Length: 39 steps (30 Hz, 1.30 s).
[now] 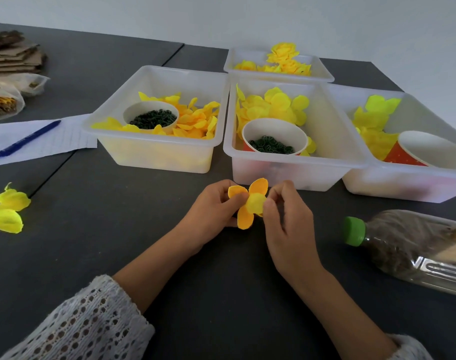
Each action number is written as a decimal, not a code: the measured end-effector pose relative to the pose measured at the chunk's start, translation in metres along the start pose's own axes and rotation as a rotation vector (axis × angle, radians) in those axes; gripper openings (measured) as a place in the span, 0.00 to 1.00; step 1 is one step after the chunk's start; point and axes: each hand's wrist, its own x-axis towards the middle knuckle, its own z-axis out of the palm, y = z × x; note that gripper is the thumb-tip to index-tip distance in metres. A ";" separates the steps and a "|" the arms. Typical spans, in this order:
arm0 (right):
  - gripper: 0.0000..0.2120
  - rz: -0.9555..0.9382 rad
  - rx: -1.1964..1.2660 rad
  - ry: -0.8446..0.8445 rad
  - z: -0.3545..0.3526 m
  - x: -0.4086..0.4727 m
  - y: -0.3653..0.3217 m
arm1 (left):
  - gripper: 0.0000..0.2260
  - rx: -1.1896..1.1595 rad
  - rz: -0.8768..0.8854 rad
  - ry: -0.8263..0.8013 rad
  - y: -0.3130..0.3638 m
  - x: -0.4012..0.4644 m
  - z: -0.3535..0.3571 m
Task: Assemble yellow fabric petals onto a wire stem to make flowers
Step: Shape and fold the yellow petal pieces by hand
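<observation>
over the dark bench (221, 294), just before the middle tub (294, 172): orange petal piece (245, 216) pinched by left hand (214, 216), fingers curled round it, probably to keep it steady. pale yellow petal (255, 203) nipped at its edge by right hand (286, 216), likely for seating on centre. wire stem hidden, cannot tell.

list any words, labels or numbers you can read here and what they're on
Nothing here reads as a whole word.
Bottle: raised letters moulded in the clear plastic, roughly "VE", cut off at the frame edge, so not readable as a word.
Lined paper under the blue pen: ruled lines only, any writing too faint to read.
Paper cups and bins: no text visible.
</observation>
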 end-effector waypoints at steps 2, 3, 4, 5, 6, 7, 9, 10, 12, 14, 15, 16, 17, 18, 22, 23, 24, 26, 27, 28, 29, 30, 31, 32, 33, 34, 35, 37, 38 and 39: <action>0.07 0.043 -0.019 0.009 0.002 -0.001 -0.001 | 0.06 -0.035 0.002 0.019 -0.001 0.000 0.000; 0.10 0.066 -0.035 0.026 0.003 -0.001 -0.001 | 0.07 -0.052 0.006 0.030 -0.001 0.000 0.000; 0.13 0.087 -0.052 0.047 0.004 -0.002 0.000 | 0.07 -0.057 0.013 0.041 -0.002 0.000 0.000; 0.15 0.101 -0.075 0.061 0.005 -0.002 0.002 | 0.06 -0.054 0.023 0.051 -0.002 -0.001 0.001; 0.15 0.108 -0.105 0.061 0.005 -0.002 0.004 | 0.06 -0.043 0.031 0.060 -0.003 -0.002 0.001; 0.13 0.110 -0.139 0.043 0.006 -0.002 0.006 | 0.05 -0.030 0.040 0.070 -0.003 -0.002 0.002; 0.09 0.102 -0.201 -0.015 0.008 -0.002 0.008 | 0.04 -0.020 0.052 0.079 -0.004 -0.002 0.003; 0.07 0.089 -0.220 -0.038 0.008 -0.002 0.009 | 0.03 -0.028 0.054 0.077 -0.004 -0.002 0.003; 0.05 0.066 -0.215 -0.054 0.009 -0.002 0.009 | 0.03 -0.033 0.058 0.075 -0.005 -0.002 0.002; 0.05 0.073 -0.166 -0.057 0.008 -0.001 0.006 | 0.03 -0.006 0.066 0.081 -0.005 -0.002 0.002; 0.06 0.085 -0.142 -0.061 0.008 -0.001 0.005 | 0.02 0.015 0.074 0.089 -0.005 -0.003 0.002; 0.07 0.101 -0.123 -0.068 0.008 -0.001 0.003 | 0.02 0.042 0.086 0.101 -0.005 -0.003 0.003; 0.07 0.115 -0.112 -0.075 0.008 -0.001 0.002 | 0.01 0.073 0.100 0.116 -0.006 -0.002 0.003; 0.07 0.123 -0.106 -0.078 0.007 -0.002 0.001 | 0.01 0.103 0.111 0.135 -0.006 -0.002 0.004; 0.06 0.130 -0.080 -0.067 0.005 -0.005 0.000 | 0.03 0.195 0.121 0.212 -0.006 -0.002 0.003; 0.07 0.135 -0.074 -0.066 0.005 -0.005 0.000 | 0.03 0.210 0.125 0.223 -0.006 -0.002 0.003; 0.07 0.142 -0.069 -0.064 0.005 -0.005 -0.001 | 0.03 0.227 0.128 0.230 -0.006 -0.002 0.003; 0.08 0.161 -0.064 -0.065 0.005 -0.004 -0.002 | 0.03 0.254 0.131 0.240 -0.005 -0.003 0.004; 0.09 0.168 -0.059 -0.067 0.005 -0.004 -0.002 | 0.03 0.262 0.133 0.248 -0.006 -0.003 0.004; 0.11 0.175 -0.050 -0.067 0.005 -0.005 -0.003 | 0.03 0.267 0.134 0.259 -0.006 -0.002 0.004; 0.13 0.180 -0.037 -0.065 0.004 -0.005 -0.004 | 0.03 0.263 0.130 0.273 -0.006 -0.002 0.003; 0.15 0.184 -0.025 -0.061 0.003 -0.005 -0.005 | 0.03 0.256 0.124 0.287 -0.007 -0.001 0.003; 0.15 0.188 -0.018 -0.059 0.003 -0.006 -0.005 | 0.03 0.254 0.117 0.297 -0.007 -0.001 0.002; 0.15 0.193 -0.016 -0.059 0.002 -0.006 -0.006 | 0.03 0.260 0.111 0.302 -0.008 0.000 0.002; 0.15 0.201 -0.015 -0.063 0.002 -0.006 -0.006 | 0.03 0.265 0.105 0.302 -0.008 0.001 0.002; 0.14 0.211 -0.014 -0.067 0.002 -0.005 -0.005 | 0.03 0.258 0.099 0.299 -0.008 0.001 0.002; 0.13 0.221 -0.014 -0.070 0.002 -0.005 -0.005 | 0.04 0.247 0.092 0.293 -0.008 0.001 0.002; 0.11 0.232 -0.015 -0.069 0.002 -0.005 -0.004 | 0.04 0.263 0.099 0.265 -0.007 0.001 0.001; 0.11 0.231 -0.015 -0.065 0.003 -0.005 -0.005 | 0.03 0.282 0.116 0.234 -0.006 0.000 0.000; 0.11 0.226 -0.019 -0.060 0.003 -0.005 -0.005 | 0.04 0.290 0.143 0.188 -0.005 -0.002 -0.001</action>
